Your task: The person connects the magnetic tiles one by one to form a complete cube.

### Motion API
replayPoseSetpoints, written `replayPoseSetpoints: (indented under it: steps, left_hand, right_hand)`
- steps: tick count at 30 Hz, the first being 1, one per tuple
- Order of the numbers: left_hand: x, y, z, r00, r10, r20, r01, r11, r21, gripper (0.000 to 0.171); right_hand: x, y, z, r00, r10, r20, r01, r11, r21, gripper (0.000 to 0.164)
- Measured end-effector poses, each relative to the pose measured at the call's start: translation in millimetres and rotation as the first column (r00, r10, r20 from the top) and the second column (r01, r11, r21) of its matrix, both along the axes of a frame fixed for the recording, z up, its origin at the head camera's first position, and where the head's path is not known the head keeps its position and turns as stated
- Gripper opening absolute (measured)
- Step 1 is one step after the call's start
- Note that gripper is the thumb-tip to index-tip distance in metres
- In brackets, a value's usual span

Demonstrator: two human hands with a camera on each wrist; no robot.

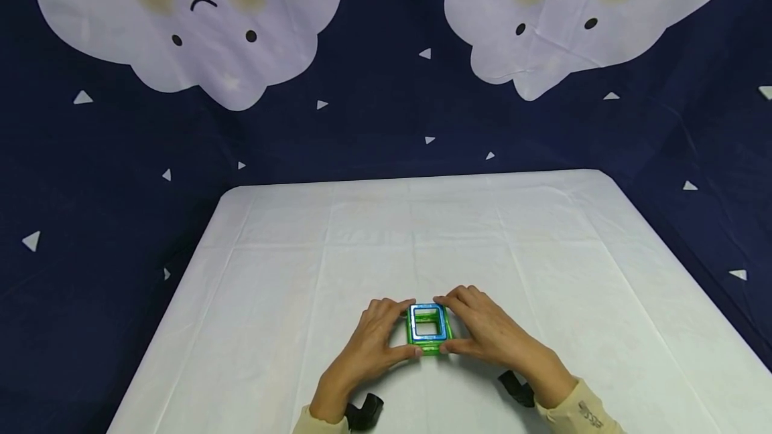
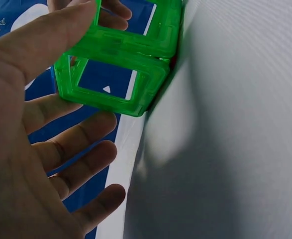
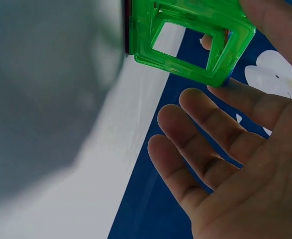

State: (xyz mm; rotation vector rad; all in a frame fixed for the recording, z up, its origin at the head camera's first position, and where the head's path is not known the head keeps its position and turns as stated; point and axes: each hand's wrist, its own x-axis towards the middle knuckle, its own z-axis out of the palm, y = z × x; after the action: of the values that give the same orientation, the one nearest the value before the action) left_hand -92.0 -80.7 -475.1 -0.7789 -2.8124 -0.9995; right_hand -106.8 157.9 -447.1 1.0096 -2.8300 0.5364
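Note:
A small box of see-through magnetic tiles stands on the white table, with green frame tiles (image 1: 430, 350) for sides and a blue square frame tile (image 1: 429, 338) on top. My left hand (image 1: 370, 343) holds its left side, index fingertip at the far corner and thumb at the near one. Mirroring it, my right hand (image 1: 491, 330) grips the right side between thumb and index finger. In the left wrist view the other fingers (image 2: 93, 134) stretch out loosely below the green walls (image 2: 111, 47). A thin dark red edge (image 3: 128, 25) shows at the box's base in the right wrist view.
The white-covered table (image 1: 289, 273) has rounded far corners and fold creases. Behind it hangs a dark blue curtain (image 1: 386, 86) with white clouds and small triangles. Black straps (image 1: 364, 412) sit by both wrists, near the beige sleeves (image 1: 579, 410).

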Motion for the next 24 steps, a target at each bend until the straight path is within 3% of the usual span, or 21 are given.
replayPoseSetpoints:
  steps: [12,24]
  left_hand:
    - [-1.2,-2.5,-2.0,1.000,-0.008,-0.018,0.009,1.000,0.009,0.076]
    - [1.3,-9.5,1.1,0.998,-0.009,0.058,0.008,1.000,0.019,0.078]
  right_hand:
    - [1.9,-0.4,-1.7,1.000,-0.017,0.016,0.017,1.000,-0.023,0.073]
    - [5.7,2.8,-2.5,0.998,-0.059,0.029,0.062,0.993,-0.101,0.077]
